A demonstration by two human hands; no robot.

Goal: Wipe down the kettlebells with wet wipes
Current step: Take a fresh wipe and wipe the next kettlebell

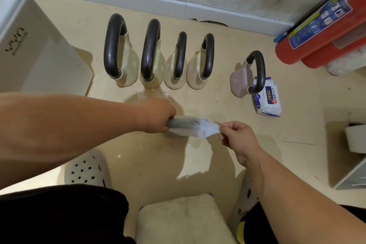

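**Wiping a kettlebell handle: hazards and grip**

A grey kettlebell handle (175, 123) sits low over the floor (198, 164) at the centre of the view, with a white wet wipe (198, 128) draped along it. The bell's body is hidden beneath the hand and the wipe.

Likely hazards: the thin wipe is stretched between two hands, so it could tear or slide off the handle if pulled sharply. A damp handle could also slip from the grip and drop onto the hard floor, close to the perforated slipper (87, 168).

The left hand (158, 115) has its fingers curled tightly round one end of the handle. The right hand (235, 136) pinches the wipe's free end between thumb and fingertips (222, 127), with the remaining fingers folded in.

Beyond these, a row of four cream kettlebells (152, 55) stands along the wall. A pink kettlebell (242, 79) stands apart to the right, partly in front of the wet-wipe pack (267, 99). Red fire extinguishers (316, 31) lean in the corner.
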